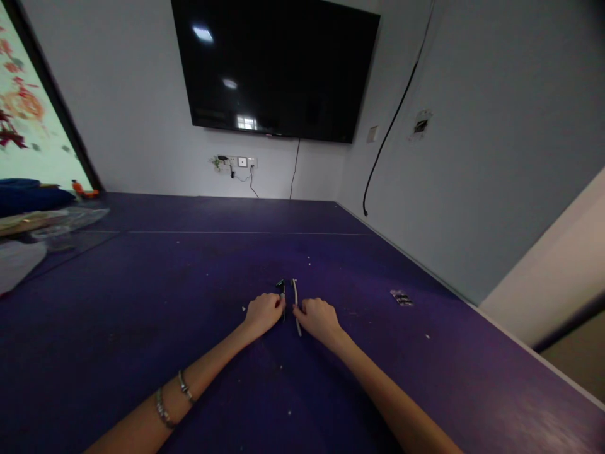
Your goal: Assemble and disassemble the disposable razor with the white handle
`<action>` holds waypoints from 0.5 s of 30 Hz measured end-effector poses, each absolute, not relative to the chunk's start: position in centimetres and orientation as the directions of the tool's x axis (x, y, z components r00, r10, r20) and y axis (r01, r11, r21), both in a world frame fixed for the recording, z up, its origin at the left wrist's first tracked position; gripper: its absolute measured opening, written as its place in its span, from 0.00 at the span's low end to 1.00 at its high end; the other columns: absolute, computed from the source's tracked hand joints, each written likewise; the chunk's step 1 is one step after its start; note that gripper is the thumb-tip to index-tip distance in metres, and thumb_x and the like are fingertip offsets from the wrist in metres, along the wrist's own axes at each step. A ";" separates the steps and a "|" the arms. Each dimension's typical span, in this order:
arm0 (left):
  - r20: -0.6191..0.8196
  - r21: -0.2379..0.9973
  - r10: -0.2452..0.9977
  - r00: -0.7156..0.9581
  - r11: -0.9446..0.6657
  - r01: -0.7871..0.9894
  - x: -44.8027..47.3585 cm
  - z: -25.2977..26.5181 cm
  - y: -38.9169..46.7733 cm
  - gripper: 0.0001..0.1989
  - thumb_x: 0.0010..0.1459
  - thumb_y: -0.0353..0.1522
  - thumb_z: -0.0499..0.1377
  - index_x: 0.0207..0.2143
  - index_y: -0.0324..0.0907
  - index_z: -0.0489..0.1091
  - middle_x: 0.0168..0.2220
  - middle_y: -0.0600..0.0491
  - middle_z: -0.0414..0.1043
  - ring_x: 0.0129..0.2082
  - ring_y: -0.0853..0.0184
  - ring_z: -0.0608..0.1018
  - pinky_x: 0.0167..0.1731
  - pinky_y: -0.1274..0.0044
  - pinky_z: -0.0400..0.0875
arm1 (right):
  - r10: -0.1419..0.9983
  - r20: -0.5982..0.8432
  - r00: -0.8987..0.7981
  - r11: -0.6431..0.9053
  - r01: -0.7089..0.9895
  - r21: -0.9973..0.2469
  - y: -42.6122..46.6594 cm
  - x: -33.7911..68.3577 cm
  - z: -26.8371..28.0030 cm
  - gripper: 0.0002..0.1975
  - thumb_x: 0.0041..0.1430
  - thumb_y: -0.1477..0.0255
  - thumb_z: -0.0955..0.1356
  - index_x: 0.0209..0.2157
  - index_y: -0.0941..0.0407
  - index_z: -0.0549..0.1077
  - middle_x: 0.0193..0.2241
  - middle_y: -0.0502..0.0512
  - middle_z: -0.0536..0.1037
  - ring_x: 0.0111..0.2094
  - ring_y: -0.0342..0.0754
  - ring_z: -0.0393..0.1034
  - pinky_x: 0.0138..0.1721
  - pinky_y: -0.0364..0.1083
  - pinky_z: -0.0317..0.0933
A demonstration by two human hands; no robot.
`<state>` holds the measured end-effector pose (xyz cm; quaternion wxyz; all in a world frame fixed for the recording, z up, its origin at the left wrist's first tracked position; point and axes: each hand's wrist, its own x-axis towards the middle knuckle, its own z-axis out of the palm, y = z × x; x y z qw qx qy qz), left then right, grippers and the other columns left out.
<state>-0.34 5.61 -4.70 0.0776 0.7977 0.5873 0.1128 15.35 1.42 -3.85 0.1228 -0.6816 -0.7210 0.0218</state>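
My left hand (263, 312) is closed on a slim dark piece (282, 287) held upright, with a greenish-black bit sticking out at its upper end. My fingers hide much of it, and its kind is too small to make out. Close beside it, my right hand (320, 318) pinches a thin white strip (295, 292), slightly curved, whose lower end shows beneath the thumb. A narrow gap lies between the two pieces lower down; at their upper ends I cannot tell whether they touch. Both hands are over the middle of the purple surface (189, 340).
A small clear packet with dark contents (401, 298) lies to the right. Plastic bags (70, 221), blue cloth (33, 197) and an orange item (82, 189) sit at the far left. A black cable (394, 120) hangs by the right wall; a television (278, 69) is mounted ahead.
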 end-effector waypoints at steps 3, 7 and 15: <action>0.114 0.299 0.967 0.228 -0.253 0.920 -1.1 -4.4 6.2 0.19 0.60 0.41 0.45 0.29 0.43 0.72 0.31 0.48 0.75 0.32 0.62 0.76 0.29 0.75 0.64 | 0.982 0.191 -0.007 0.065 0.952 -0.299 2.0 18.5 -3.7 0.19 0.58 0.58 0.60 0.28 0.55 0.75 0.27 0.57 0.78 0.30 0.50 0.73 0.29 0.44 0.61; 0.161 0.345 0.975 0.152 -0.200 0.917 -2.2 -4.4 7.3 0.17 0.59 0.40 0.46 0.28 0.43 0.71 0.30 0.50 0.74 0.30 0.63 0.75 0.26 0.78 0.61 | 0.936 0.351 0.035 0.123 0.899 -0.420 2.6 25.3 -3.3 0.13 0.55 0.62 0.63 0.29 0.55 0.75 0.27 0.54 0.77 0.28 0.47 0.72 0.30 0.43 0.62; 0.192 0.397 0.967 0.169 -0.235 0.887 -2.9 -5.3 8.1 0.16 0.58 0.39 0.47 0.25 0.43 0.69 0.27 0.52 0.72 0.28 0.66 0.73 0.23 0.79 0.55 | 0.866 0.487 0.118 0.071 0.933 -0.353 2.2 41.0 -4.4 0.18 0.50 0.62 0.65 0.39 0.60 0.73 0.40 0.64 0.75 0.44 0.55 0.69 0.47 0.50 0.60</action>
